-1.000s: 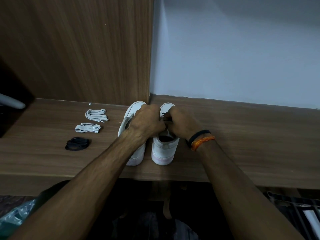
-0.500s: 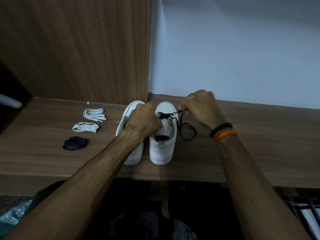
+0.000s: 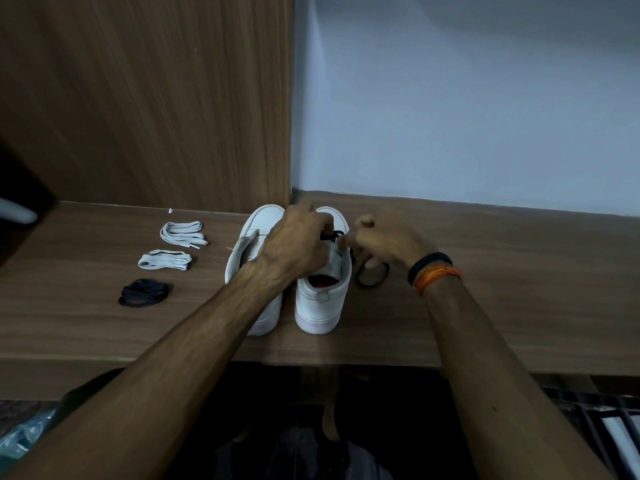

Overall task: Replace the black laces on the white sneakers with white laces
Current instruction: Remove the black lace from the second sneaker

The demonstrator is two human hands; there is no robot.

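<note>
Two bare forearms reach up from the near edge over the brown wood-grain table [image 3: 485,306], the right one wearing a black band and an orange thread bracelet [image 3: 434,271] at the wrist. Just past the edge stand the two white low-top sneakers, heels toward the person: the left white sneaker [image 3: 252,237] has no lace that I can see, while the right white sneaker [image 3: 320,299] shows a dark red lining and a thin black lace [image 3: 372,277] slack at its eyelets, one loop spilling onto the table beside it. The left hand [image 3: 298,244] curls over the right sneaker's tongue, gripping the shoe; the right hand [image 3: 384,242] is clenched, pinching the black lace near the upper eyelets. Off to the left lie a coiled black lace bundle [image 3: 143,292], then two folded white flat laces [image 3: 165,262] [image 3: 183,232] farther back. Behind everything rise a wood-panel wall [image 3: 156,98] and a pale blue wall [image 3: 467,98].
</note>
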